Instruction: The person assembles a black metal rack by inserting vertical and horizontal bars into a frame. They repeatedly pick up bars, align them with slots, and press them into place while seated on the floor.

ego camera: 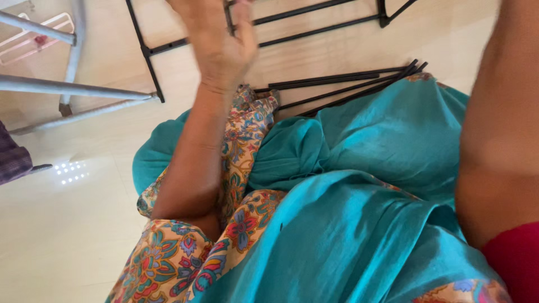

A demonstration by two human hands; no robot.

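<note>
- The left hand (222, 47) is raised over the floor, fingers loosely spread and slightly blurred; its grip is wide and holds nothing.
- Just beyond its fingertips lies a black metal frame (147, 53), flat on the pale floor (67, 224), its long bars running toward the upper right.
- A bundle of loose black rods (342, 84) lies just right of the left wrist, near the hand but apart from it, its far ends fanned out.
- The rods' near ends slip under the edge of teal cloth (365, 168) draped over the person's lap, beside a floral patterned cloth (247, 213).
- The right forearm (499, 140) fills the right edge; the hand itself is out of view, so its grip cannot be told.
- A grey metal stand (67, 90) is at upper left, well apart.
</note>
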